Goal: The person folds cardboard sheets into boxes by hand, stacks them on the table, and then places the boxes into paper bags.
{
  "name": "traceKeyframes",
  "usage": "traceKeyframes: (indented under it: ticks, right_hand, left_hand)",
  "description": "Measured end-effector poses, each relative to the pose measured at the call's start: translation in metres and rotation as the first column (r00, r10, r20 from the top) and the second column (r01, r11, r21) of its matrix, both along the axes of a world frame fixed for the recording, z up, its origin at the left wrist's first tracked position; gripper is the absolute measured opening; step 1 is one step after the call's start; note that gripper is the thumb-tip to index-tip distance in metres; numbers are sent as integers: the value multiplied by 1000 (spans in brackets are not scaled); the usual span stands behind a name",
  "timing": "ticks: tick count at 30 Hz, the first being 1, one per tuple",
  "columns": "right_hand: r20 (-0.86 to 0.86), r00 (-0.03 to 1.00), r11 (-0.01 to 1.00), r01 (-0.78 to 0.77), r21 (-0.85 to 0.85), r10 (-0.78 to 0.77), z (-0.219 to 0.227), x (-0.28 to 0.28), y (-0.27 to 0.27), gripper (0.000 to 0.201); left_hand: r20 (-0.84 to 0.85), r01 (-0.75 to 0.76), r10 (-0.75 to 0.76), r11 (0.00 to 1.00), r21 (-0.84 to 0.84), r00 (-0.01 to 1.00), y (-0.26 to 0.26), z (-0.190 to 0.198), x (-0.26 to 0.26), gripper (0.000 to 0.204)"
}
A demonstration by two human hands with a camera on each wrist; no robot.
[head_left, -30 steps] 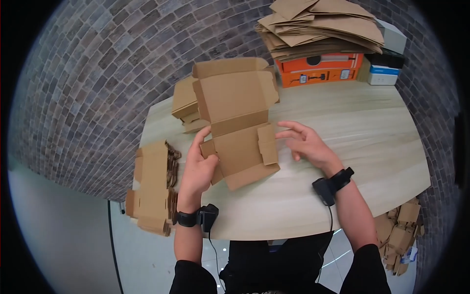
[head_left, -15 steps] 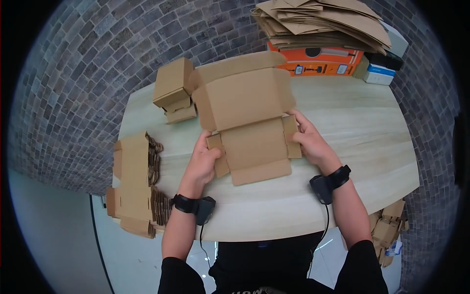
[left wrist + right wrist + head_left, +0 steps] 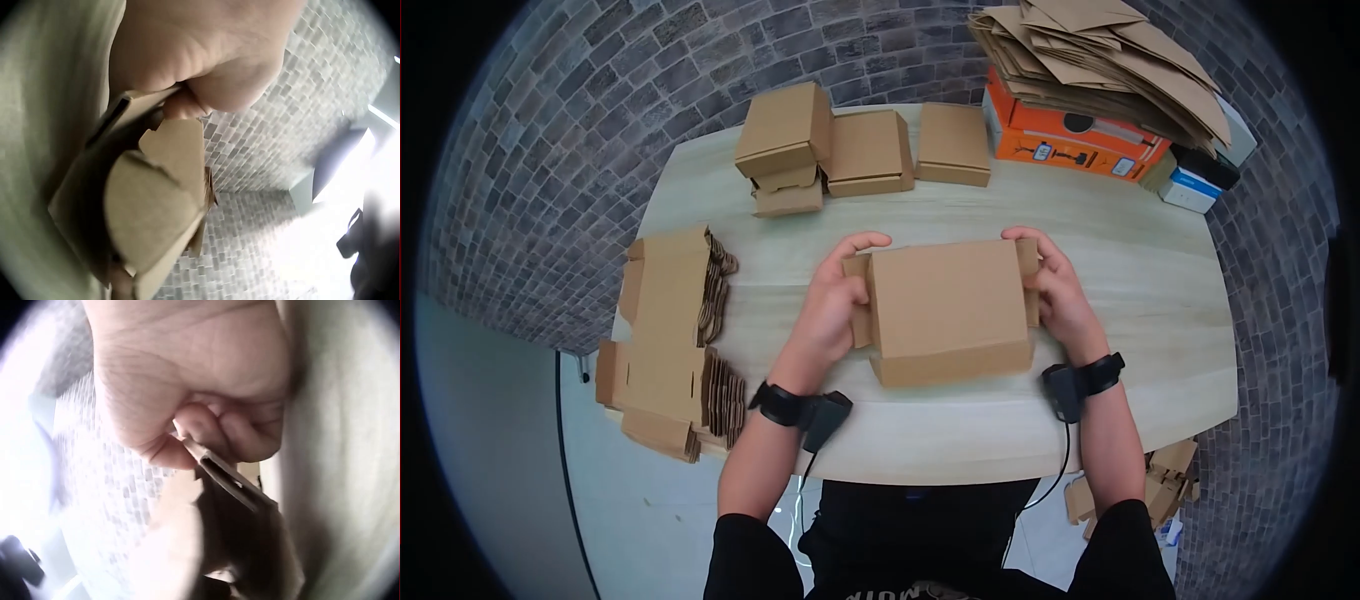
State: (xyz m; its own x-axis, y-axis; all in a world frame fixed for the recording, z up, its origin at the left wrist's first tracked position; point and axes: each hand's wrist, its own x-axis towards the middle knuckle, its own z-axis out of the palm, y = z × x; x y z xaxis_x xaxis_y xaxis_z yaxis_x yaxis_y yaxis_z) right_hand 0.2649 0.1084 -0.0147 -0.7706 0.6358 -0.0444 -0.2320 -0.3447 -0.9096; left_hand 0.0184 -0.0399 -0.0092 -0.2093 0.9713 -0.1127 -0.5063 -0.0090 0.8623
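Observation:
A brown cardboard box point(image 3: 945, 310) lies on the wooden table point(image 3: 1140, 300) with its lid folded down. My left hand point(image 3: 838, 295) grips its left side, fingers curled over the side flap point(image 3: 159, 206). My right hand point(image 3: 1055, 285) grips the right side, with fingers curled over the top edge. In the right wrist view my thumb and fingers pinch the cardboard edge point(image 3: 228, 478).
Three folded boxes point(image 3: 865, 150) stand at the table's far edge. Flat cardboard blanks point(image 3: 670, 340) are stacked at the left edge. An orange box point(image 3: 1070, 140) under a pile of flat blanks point(image 3: 1110, 55) sits at the back right. More cardboard lies on the floor point(image 3: 1165, 480).
The box's lid, standing upright before, is now folded down over the base. Both hands have moved onto the box's sides. The head view has tilted, which shows more finished boxes at the back.

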Motion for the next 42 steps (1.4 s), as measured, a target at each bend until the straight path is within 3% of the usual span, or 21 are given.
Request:
traceKeyframes:
  ticks: [1, 2, 3, 5, 6, 10, 12, 15, 19, 26, 28, 34, 40, 42]
  right_hand:
    - [66, 996, 987, 53, 152, -64, 0, -4, -4, 55]
    - [71, 996, 987, 45, 155, -57, 1, -6, -7, 55]
    - [105, 989, 975, 79, 206, -102, 2, -8, -11, 55]
    - [144, 979, 960, 101, 262, -143, 3, -7, -13, 56]
    - [125, 984, 961, 88, 262, -124, 3, -5, -12, 56]
    - [53, 998, 980, 34, 195, -45, -7, -7, -4, 58]
    - [72, 997, 983, 14, 184, -27, -8, -6, -4, 58]
    - [89, 996, 985, 16, 172, -31, -6, -6, -5, 56]
    - [-12, 995, 980, 101, 170, -100, -12, -9, -7, 52]
    - [11, 996, 965, 79, 249, -85, -5, -8, -10, 54]
    - [54, 998, 929, -61, 366, 44, -8, -4, -3, 63]
    - [-64, 980, 937, -157, 311, 186, 5, -5, -10, 93]
    - [75, 977, 889, -211, 407, 197, 13, -5, -17, 109]
    - [28, 980, 922, -195, 335, 197, 13, -6, -16, 110]
  left_hand:
    - [-218, -80, 67, 995, -52, 974, 2, -4, 7, 60]
    - [-338, -106, 91, 994, -26, 937, 4, -7, 15, 59]
    - [-332, -112, 98, 993, -24, 938, 3, -6, 16, 59]
    - [-157, -32, 48, 994, 103, 986, 3, -1, 16, 59]
    - [-33, 93, -89, 984, 153, 995, 1, -4, 8, 52]
    - [162, 123, -136, 989, 85, 977, -3, 3, 10, 47]
    - [-309, 23, -24, 1000, -9, 951, -1, -3, 20, 44]
    - [-353, 34, -49, 998, -50, 934, -3, 0, 23, 42]
    - [-309, 4, -14, 999, -35, 951, 2, -8, 15, 41]
    - [-182, -114, 107, 993, -31, 977, 4, -8, 9, 39]
    - [-144, -130, 127, 991, -15, 981, 4, -5, 8, 39]
    - [-50, -111, 112, 994, 16, 992, 3, -7, 4, 41]
    - [45, -68, 66, 996, 58, 997, 3, -11, 2, 42]
    - [108, -7, -1, 997, 76, 994, 3, -12, -2, 38]
